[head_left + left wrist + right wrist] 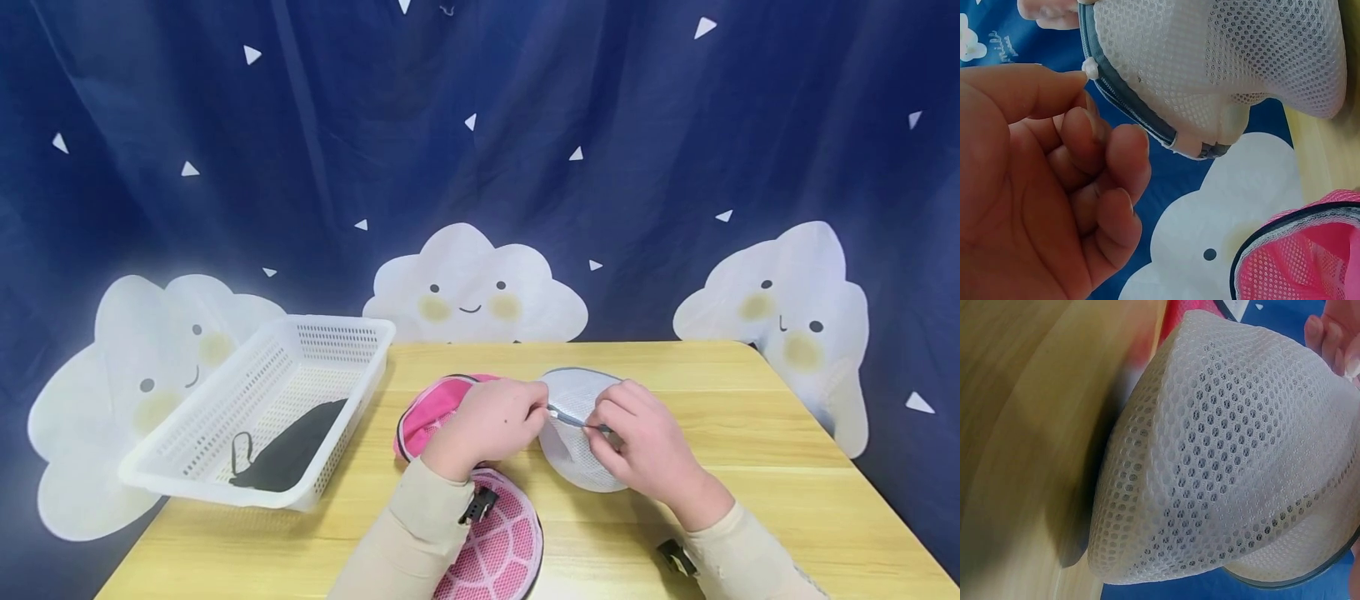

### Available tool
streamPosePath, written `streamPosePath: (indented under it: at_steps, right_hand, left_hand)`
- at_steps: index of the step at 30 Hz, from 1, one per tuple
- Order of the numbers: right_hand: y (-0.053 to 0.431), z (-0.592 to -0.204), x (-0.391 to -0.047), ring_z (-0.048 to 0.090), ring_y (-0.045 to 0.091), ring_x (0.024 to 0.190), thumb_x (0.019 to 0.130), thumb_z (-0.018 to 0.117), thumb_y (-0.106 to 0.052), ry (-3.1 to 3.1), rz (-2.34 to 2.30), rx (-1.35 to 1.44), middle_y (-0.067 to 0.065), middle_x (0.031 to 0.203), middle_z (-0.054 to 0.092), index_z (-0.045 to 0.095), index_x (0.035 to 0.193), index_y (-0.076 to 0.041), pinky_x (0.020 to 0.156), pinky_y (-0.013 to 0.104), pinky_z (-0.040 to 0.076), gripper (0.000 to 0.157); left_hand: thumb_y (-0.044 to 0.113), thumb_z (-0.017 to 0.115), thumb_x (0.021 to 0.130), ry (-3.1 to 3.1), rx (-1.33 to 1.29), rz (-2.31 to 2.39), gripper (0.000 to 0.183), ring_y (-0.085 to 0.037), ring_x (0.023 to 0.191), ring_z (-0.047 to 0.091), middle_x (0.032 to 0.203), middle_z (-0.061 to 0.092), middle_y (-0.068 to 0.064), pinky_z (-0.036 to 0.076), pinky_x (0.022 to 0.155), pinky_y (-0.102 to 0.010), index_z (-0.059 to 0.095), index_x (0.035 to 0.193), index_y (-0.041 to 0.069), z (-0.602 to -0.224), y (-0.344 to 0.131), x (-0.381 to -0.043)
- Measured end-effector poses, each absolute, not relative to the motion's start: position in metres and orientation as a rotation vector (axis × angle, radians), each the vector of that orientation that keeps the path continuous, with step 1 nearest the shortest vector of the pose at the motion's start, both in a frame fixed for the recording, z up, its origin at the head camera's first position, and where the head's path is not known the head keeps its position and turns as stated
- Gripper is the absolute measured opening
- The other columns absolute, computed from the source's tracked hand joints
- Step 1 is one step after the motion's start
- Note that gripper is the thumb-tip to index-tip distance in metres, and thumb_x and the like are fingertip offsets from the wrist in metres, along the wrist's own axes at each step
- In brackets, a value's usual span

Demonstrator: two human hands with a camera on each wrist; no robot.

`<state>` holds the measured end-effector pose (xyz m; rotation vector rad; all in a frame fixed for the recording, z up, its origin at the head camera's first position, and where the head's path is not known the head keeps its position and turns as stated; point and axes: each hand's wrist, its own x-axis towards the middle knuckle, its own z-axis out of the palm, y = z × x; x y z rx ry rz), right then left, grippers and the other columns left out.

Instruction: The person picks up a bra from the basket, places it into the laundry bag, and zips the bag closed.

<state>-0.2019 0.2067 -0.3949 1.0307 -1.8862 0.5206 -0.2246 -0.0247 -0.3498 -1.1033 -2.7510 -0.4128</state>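
Observation:
A white mesh laundry bag [581, 467] with a grey zipper is held up over the middle of the table. My left hand [498, 421] pinches the small white zipper pull [1090, 69] between thumb and forefinger, its other fingers curled in. At the other end of the zipper, my right hand [648, 442] pinches the bag's edge. White mesh [1229, 444] fills most of the right wrist view and hides most of the right hand there. Left of the bag, a pink mesh laundry bag [431, 417] with a dark-edged opening lies partly behind my left hand.
A round pink mesh piece [506, 533] lies under my left forearm. At the left of the wooden table [750, 408] stands a white plastic basket [378, 333] with a black cloth item [296, 450] in it. A blue curtain [480, 183] with cloud prints hangs behind.

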Motion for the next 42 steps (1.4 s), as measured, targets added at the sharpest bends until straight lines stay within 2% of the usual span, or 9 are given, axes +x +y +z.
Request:
streamPosePath:
  at_steps: [2,7,9,13,15,28,34,42]
  right_hand:
    - [0.207,-0.395,-0.202,0.051,0.018,0.075,0.081,0.057,-0.013,-1.890,0.521,1.026,-0.003,0.085,0.058,0.060,0.079,-0.014,0.071,0.031,0.041,0.004]
    - [0.207,-0.396,-0.202,0.052,0.020,0.077,0.096,0.054,-0.023,-1.916,0.524,1.009,-0.002,0.088,0.059,0.062,0.082,-0.011,0.074,0.033,0.040,0.020]
    - [0.207,-0.396,-0.203,0.052,0.020,0.078,0.096,0.054,-0.024,-1.926,0.521,1.001,-0.002,0.089,0.059,0.063,0.084,-0.011,0.075,0.033,0.040,0.020]
    - [0.207,-0.396,-0.203,0.053,0.020,0.078,0.088,0.059,-0.019,-1.941,0.506,0.994,-0.002,0.090,0.060,0.065,0.086,-0.012,0.076,0.033,0.041,0.010]
    - [0.207,-0.396,-0.202,0.053,0.020,0.079,0.087,0.060,-0.020,-1.953,0.494,0.994,-0.003,0.090,0.060,0.066,0.087,-0.012,0.076,0.033,0.041,0.009]
    - [0.202,-0.397,-0.199,0.056,0.023,0.083,0.094,0.058,-0.023,-1.975,0.427,1.009,-0.002,0.091,0.061,0.072,0.093,-0.013,0.079,0.040,0.043,0.017]
    - [0.201,-0.398,-0.199,0.055,0.022,0.081,0.099,0.055,-0.025,-1.929,0.434,1.016,-0.003,0.088,0.061,0.071,0.089,-0.015,0.078,0.041,0.042,0.022]
    - [0.202,-0.398,-0.198,0.055,0.022,0.081,0.102,0.056,-0.032,-1.947,0.455,1.005,-0.003,0.087,0.059,0.063,0.083,-0.014,0.077,0.040,0.042,0.028]
  left_hand:
    - [0.023,0.055,0.098,-2.750,-1.105,-0.426,0.020,-0.010,0.059,0.047,0.062,0.044,0.010,0.039,0.055,-0.028,0.049,0.078,0.023,-0.351,-0.025,-0.225]
    - [0.022,0.054,0.098,-2.743,-1.120,-0.458,0.020,-0.009,0.059,0.046,0.062,0.044,0.010,0.039,0.055,-0.025,0.050,0.079,0.023,-0.350,-0.025,-0.225]
    - [0.022,0.054,0.098,-2.738,-1.131,-0.475,0.020,-0.008,0.058,0.046,0.062,0.044,0.010,0.039,0.055,-0.024,0.049,0.079,0.023,-0.350,-0.024,-0.224]
    - [0.022,0.055,0.098,-2.726,-1.155,-0.515,0.021,-0.007,0.058,0.046,0.063,0.045,0.011,0.039,0.055,-0.024,0.050,0.079,0.023,-0.349,-0.020,-0.221]
    - [0.022,0.056,0.099,-2.720,-1.173,-0.520,0.021,-0.007,0.058,0.046,0.063,0.046,0.011,0.039,0.055,-0.023,0.050,0.078,0.023,-0.349,-0.017,-0.219]
    - [0.026,0.058,0.101,-2.686,-1.278,-0.508,0.022,-0.004,0.058,0.045,0.062,0.046,0.013,0.036,0.053,-0.020,0.053,0.080,0.023,-0.351,-0.007,-0.213]
    - [0.027,0.058,0.101,-2.683,-1.274,-0.500,0.022,-0.004,0.057,0.046,0.061,0.046,0.013,0.037,0.053,-0.021,0.053,0.080,0.023,-0.353,-0.008,-0.214]
    - [0.025,0.056,0.101,-2.694,-1.275,-0.497,0.021,-0.005,0.059,0.047,0.062,0.046,0.013,0.038,0.055,-0.022,0.052,0.080,0.024,-0.352,-0.012,-0.217]
